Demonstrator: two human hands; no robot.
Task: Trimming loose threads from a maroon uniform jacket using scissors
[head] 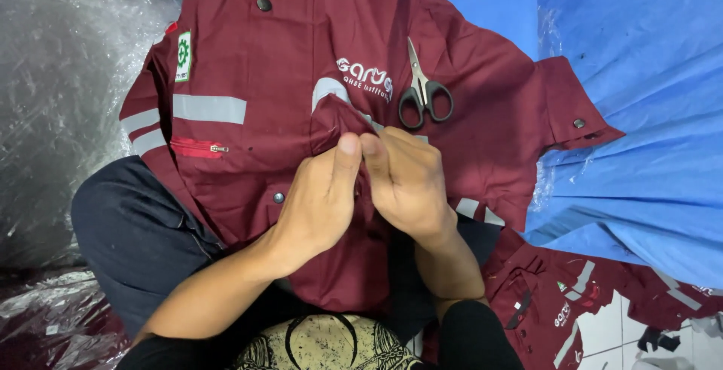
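Pinching a raised fold of the maroon work jacket (301,61) at frame centre, left hand (320,197) and right hand (407,181) meet thumb to thumb, both closed on cloth. Scissors (423,91) lie just above the right hand, blades toward the top edge, nearer that hand. Jacket spreads over the lap: grey reflective strips, red zip pocket, dark snaps. Blue sheet (640,114) at right.

Two hands (320,197) (407,181), one pair of scissors (423,91), two maroon jackets (301,61) (550,302).
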